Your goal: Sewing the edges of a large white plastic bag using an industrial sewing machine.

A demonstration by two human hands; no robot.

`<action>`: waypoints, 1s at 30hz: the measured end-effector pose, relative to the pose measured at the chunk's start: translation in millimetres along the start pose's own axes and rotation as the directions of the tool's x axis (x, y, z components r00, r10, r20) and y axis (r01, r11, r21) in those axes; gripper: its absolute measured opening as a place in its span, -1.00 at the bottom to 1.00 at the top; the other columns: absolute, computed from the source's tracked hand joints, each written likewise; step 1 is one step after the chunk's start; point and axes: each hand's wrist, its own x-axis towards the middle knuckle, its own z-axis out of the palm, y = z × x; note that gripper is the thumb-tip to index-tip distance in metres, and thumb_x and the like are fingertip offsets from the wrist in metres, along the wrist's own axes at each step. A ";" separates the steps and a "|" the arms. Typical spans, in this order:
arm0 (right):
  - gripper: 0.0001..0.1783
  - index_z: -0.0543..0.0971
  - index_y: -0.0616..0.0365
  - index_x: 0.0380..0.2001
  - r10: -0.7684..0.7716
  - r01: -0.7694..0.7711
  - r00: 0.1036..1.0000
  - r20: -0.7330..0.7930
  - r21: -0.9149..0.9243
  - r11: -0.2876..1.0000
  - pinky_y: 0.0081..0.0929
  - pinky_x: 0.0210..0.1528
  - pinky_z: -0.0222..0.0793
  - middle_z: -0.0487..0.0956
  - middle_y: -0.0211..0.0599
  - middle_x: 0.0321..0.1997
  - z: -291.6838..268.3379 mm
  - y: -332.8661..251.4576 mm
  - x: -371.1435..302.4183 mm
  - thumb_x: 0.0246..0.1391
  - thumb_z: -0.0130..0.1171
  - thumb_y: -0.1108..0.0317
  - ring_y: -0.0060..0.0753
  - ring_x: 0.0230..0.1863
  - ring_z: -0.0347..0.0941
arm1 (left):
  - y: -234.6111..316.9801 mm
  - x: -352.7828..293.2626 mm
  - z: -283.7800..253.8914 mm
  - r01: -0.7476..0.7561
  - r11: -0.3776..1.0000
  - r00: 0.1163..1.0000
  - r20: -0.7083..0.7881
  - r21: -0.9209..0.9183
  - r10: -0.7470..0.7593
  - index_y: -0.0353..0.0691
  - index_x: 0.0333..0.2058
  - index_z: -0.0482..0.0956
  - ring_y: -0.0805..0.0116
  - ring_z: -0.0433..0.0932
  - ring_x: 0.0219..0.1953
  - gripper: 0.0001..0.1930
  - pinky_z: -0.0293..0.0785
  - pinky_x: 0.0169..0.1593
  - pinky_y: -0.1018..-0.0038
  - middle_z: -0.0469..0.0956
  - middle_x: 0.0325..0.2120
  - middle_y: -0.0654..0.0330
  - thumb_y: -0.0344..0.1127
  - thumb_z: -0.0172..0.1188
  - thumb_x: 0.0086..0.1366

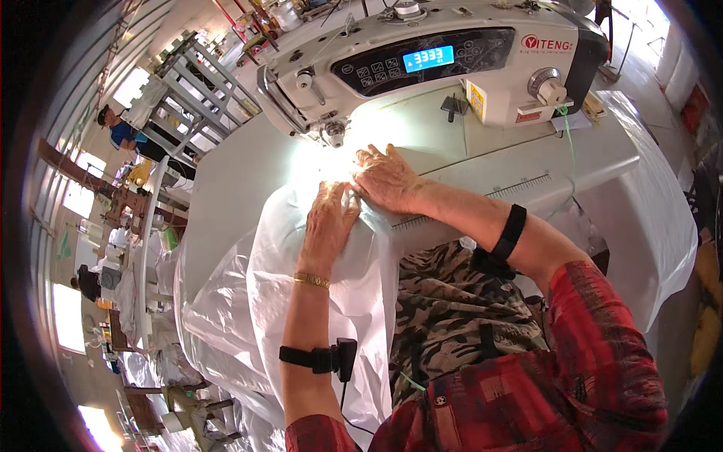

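Observation:
White, slightly see-through fabric [320, 309] drapes over the front of the sewing table and down across my lap. My left hand [329, 222] grips its upper part, with the fingertips washed out by the lamp's glare. Just to the right and touching the left, my right hand [382, 177] has bent fingers closed on the fabric's edge. Both hands are a little in front of the needle area of a white sewing machine [422, 64]. Strong light hides the presser foot and the fabric's edge there.
A ruler scale [520, 185] runs along the front edge of the table [226, 177]. A green thread [572, 162] hangs from the machine's right end. More white sheeting [651, 226] hangs at the right. Far left, a person [124, 135] is near metal racks [199, 83].

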 end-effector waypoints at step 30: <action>-0.46 0.39 0.39 0.08 0.222 0.101 0.858 -0.464 0.575 0.812 -0.20 0.11 0.33 0.51 0.15 0.01 9.9 29.0 26.7 0.17 0.13 0.19 0.06 0.03 0.46 | -10.9 22.8 10.5 0.019 0.999 0.999 -0.042 0.049 -0.017 -0.43 -0.08 0.42 -0.13 0.48 -0.13 -0.69 0.43 -0.06 0.17 0.47 -0.20 -0.18 -0.42 0.09 0.22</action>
